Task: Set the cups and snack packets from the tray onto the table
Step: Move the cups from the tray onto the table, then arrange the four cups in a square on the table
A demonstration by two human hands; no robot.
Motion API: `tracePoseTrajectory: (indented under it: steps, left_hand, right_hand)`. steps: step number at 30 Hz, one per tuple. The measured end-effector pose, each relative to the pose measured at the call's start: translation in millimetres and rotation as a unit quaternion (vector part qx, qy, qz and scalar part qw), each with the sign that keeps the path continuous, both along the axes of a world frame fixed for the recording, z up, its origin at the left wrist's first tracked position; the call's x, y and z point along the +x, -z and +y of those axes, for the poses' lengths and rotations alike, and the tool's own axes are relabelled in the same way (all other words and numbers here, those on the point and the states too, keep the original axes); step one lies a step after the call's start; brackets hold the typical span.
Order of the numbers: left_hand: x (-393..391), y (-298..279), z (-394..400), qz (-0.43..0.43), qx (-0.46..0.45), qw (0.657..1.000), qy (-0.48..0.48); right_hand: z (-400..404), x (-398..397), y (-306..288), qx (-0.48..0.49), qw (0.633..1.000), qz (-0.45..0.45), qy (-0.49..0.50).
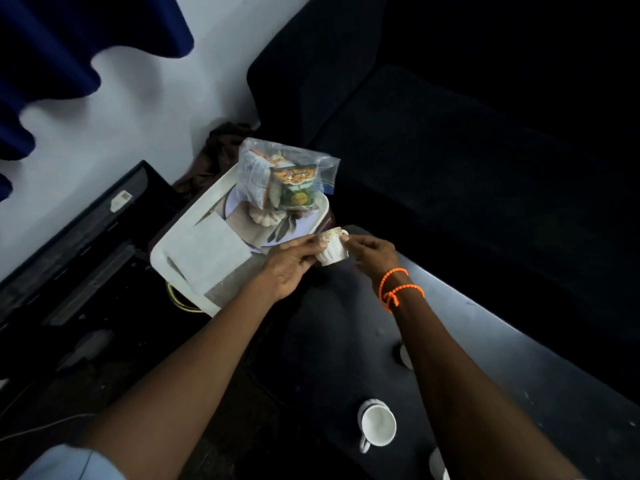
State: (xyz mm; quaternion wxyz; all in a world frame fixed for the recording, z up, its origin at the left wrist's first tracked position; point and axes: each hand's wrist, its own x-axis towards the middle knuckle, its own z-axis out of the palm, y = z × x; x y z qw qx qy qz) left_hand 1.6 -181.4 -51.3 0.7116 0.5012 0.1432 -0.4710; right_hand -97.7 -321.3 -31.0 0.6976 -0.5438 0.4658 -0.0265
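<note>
Holding a small white ribbed cup between them, both hands hover just off the near corner of the tray, over the dark table. The left hand pinches the cup's rim and side with thumb and fingertips; the right hand, with orange bead bracelets at the wrist, has its fingers curled at the cup's far side, where the handle seems to be. The cup is tilted and clear of both tray and table, so I take it to be mid-transfer.

As for progress, at least one cup already stands on the table, well away from the tray on the side nearest the person, mouth up and handle toward them. Two more pale shapes lie near it, one at the bottom edge and one half hidden behind the right forearm; they may be cups, but I cannot tell.

Left on the tray, at its far end, is a clear plastic bag of snack packets, the green packet plainest among them, and under the bag a white ribbed shape that may be another cup. A white napkin lies on the near half of the tray.

I judge the cups largely moved and the snacks not yet begun.
</note>
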Motion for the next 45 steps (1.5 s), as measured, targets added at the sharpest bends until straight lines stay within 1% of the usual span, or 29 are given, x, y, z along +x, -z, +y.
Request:
tracePoseTrajectory:
  steps: [3,5,6,9,11,14,17,20,22,25,29,31,36,42,45]
  left_hand:
    - [-23,1,-15,-0.024,-0.001,0.998,0.053]
    - [-39,-1,-25,-0.055,0.006,0.993,0.107]
    - [-55,-2,-37,-0.073,0.008,0.987,0.145]
    - [-88,-5,-58,-0.141,0.019,0.963,0.23]
    - [-118,-6,-77,-0.17,0.03,0.947,0.272]
    - [-167,-5,-104,-0.219,0.051,0.921,0.318]
    - [-215,2,-128,-0.263,0.056,0.893,0.361]
    - [-261,14,-145,-0.309,0.06,0.854,0.414]
    - [-285,21,-149,-0.348,0.069,0.817,0.455]
    - [-310,29,-151,-0.412,0.083,0.749,0.511]
    - [-334,36,-150,-0.454,0.092,0.686,0.562]
    - [-340,40,-149,-0.469,0.1,0.664,0.575]
    - [-339,51,-147,-0.469,0.122,0.649,0.587]
    - [-340,60,-139,-0.471,0.111,0.662,0.572]
    - [-340,63,-133,-0.478,0.112,0.672,0.554]
  right_hand:
    - [-21,-39,-8,0.005,1.0,0.005,-0.026]
    - [-31,-63,-8,0.015,1.0,-0.003,-0.024]
    - [-40,-83,-9,0.015,1.0,-0.005,-0.006]
    - [-54,-123,-6,0.02,0.999,-0.01,0.022]
    - [-66,-161,-3,0.009,0.999,-0.014,0.033]
    - [-81,-223,3,-0.031,0.999,-0.011,0.04]
    - [-88,-278,9,-0.087,0.994,0.03,0.058]
    - [-89,-326,16,-0.145,0.983,0.086,0.076]
    - [-84,-350,23,-0.167,0.976,0.114,0.083]
    - [-74,-377,38,-0.172,0.971,0.136,0.092]
    - [-58,-400,61,-0.184,0.964,0.164,0.1]
    - [-53,-404,71,-0.187,0.961,0.174,0.109]
    - [-48,-402,84,-0.182,0.962,0.179,0.102]
    - [-44,-400,90,-0.189,0.961,0.174,0.101]
    - [-40,-402,91,-0.169,0.963,0.161,0.136]
